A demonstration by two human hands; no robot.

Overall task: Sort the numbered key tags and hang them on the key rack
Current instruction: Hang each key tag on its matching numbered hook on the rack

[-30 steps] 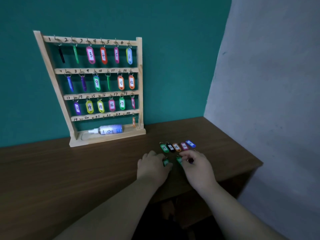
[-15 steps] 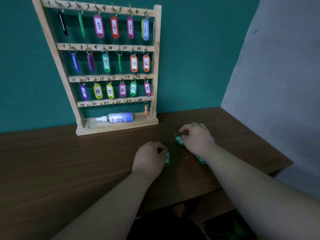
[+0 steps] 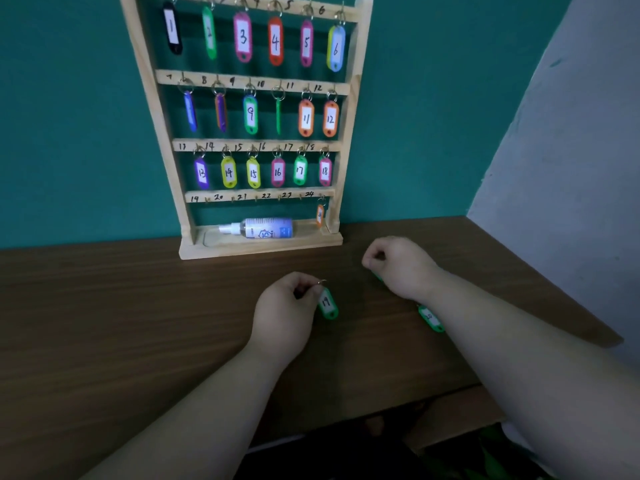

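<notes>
Just under the left hand (image 3: 284, 313), which pinches its ring, green tag 19 (image 3: 327, 304) dangles long-axis down; hook 19 (image 3: 207, 199) lies up-left on the key rack (image 3: 356, 81), nearer this hand; right hand (image 3: 401, 268) curled, hold unclear

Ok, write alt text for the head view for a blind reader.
The left hand pinches the ring of green tag 19 at a wooden table; the right hand is curled nearby. Behind, the key rack has three full rows of tags and one orange tag below.
</notes>
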